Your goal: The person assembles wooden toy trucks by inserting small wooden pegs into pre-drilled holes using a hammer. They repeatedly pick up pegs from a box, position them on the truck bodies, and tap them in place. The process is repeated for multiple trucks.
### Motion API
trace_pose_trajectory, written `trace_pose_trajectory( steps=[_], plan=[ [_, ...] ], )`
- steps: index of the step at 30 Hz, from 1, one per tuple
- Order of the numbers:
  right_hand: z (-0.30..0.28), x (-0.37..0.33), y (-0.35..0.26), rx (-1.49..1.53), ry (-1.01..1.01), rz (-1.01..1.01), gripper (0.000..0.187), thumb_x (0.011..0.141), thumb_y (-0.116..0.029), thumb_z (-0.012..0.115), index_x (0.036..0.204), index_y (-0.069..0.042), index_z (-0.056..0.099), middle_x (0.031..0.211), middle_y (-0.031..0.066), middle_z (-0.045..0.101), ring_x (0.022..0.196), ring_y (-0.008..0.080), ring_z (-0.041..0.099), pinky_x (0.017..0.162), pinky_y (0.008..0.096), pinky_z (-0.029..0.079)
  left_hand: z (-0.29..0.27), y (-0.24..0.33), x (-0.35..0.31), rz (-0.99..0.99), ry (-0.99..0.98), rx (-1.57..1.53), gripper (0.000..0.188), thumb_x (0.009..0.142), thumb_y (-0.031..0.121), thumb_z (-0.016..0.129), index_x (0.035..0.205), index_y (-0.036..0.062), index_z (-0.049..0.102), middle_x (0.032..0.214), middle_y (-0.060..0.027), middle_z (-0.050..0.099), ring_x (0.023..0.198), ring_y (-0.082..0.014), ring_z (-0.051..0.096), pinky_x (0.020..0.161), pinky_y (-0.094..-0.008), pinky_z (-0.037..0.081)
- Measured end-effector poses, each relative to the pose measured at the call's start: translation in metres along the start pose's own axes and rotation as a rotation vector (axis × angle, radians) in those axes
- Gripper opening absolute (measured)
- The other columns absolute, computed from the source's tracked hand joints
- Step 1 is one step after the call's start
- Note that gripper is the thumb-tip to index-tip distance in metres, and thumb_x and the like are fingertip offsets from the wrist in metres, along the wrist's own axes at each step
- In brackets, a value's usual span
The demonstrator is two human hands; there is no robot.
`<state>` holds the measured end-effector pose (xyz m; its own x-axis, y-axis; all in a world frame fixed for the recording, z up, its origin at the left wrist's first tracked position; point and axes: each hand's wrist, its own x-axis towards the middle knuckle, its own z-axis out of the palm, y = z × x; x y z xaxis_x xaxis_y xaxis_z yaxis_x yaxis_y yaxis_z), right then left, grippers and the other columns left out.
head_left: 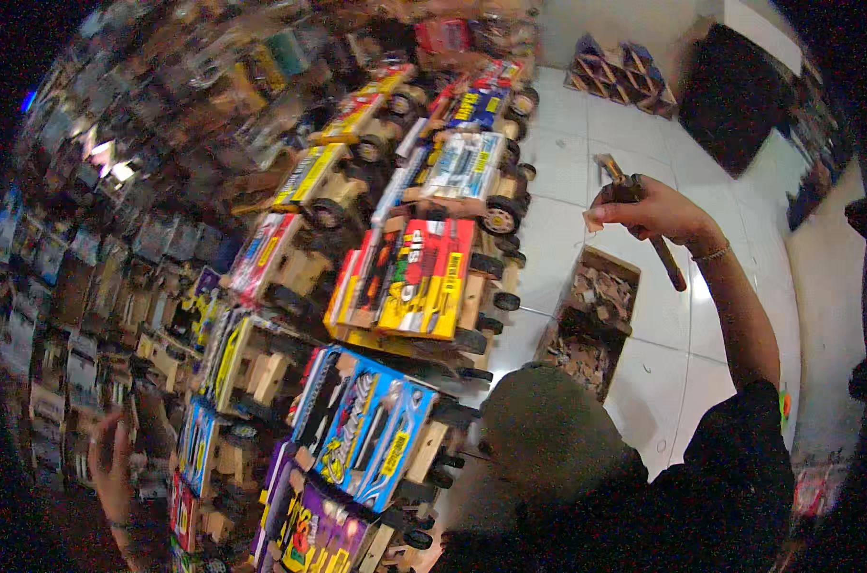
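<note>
My right hand is raised over the white tiled floor, closed round a hammer with a dark handle slanting down to the right. A small pale piece, too small to name, shows at its fingertips. At the lower left edge is my left hand, dim and blurred, its fingers stretched upward and nothing visible in them. Between the hands stand rows of wooden toy trucks with black wheels. Among them are a red and yellow truck, a blue truck and a purple truck.
Below my right hand, an open box on the floor holds many small wood pieces. Farther back, a wooden rack-like stack sits by the wall near a large black object. Rounded olive cloth fills the lower middle. Blurred clutter covers the left.
</note>
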<state>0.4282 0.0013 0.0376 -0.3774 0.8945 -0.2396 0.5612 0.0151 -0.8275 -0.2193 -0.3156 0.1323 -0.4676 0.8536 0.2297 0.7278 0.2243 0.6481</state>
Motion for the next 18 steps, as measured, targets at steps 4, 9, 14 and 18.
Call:
trace_pose_trajectory(
  steps=[4, 9, 14, 18],
  plan=[
    [0.067, -0.023, -0.143, -0.097, -0.165, -0.286, 0.03, 0.084, -0.036, 0.076, 0.094, -0.008, 0.072, 0.069, -0.0053, 0.058, 0.056, 0.0043, 0.046, 0.048, 0.0226, 0.036, 0.086, 0.106, -0.018, 0.221, -0.215, -0.292, 0.026, 0.093, 0.008, 0.065, 0.118, 0.0012, 0.063, 0.111, -0.0089, 0.067, 0.105, -0.0173, 0.063, 0.093, -0.0311, 0.049],
    [0.165, -0.037, -0.244, -0.028, -0.492, -0.612, 0.027, 0.087, -0.029, 0.077, 0.1, -0.006, 0.071, 0.085, -0.0012, 0.069, 0.082, 0.0088, 0.062, 0.078, 0.0251, 0.05, 0.122, 0.166, -0.035, 0.324, -0.593, -0.784, 0.033, 0.093, 0.012, 0.069, 0.122, 0.0025, 0.059, 0.109, -0.0082, 0.068, 0.101, -0.0153, 0.066, 0.088, -0.0284, 0.053],
    [0.24, -0.07, -0.278, 0.133, -0.4, -0.63, 0.022, 0.09, -0.018, 0.07, 0.106, -0.004, 0.067, 0.099, 0.0029, 0.069, 0.086, 0.0092, 0.061, 0.075, 0.0256, 0.05, 0.076, 0.128, -0.055, 0.029, -0.651, -1.168, 0.029, 0.093, 0.011, 0.068, 0.118, 0.0046, 0.056, 0.109, -0.0148, 0.067, 0.099, -0.0232, 0.069, 0.084, -0.0334, 0.059],
    [0.22, -0.063, -0.257, -0.052, -0.201, -0.671, 0.032, 0.09, -0.022, 0.067, 0.117, -0.004, 0.063, 0.113, 0.005, 0.065, 0.09, 0.0122, 0.063, 0.075, 0.0276, 0.052, 0.047, 0.078, -0.067, 0.097, -0.571, -1.102, 0.041, 0.09, 0.011, 0.072, 0.127, 0.0053, 0.055, 0.103, -0.0124, 0.068, 0.093, -0.0219, 0.07, 0.08, -0.0323, 0.06]
  ],
)
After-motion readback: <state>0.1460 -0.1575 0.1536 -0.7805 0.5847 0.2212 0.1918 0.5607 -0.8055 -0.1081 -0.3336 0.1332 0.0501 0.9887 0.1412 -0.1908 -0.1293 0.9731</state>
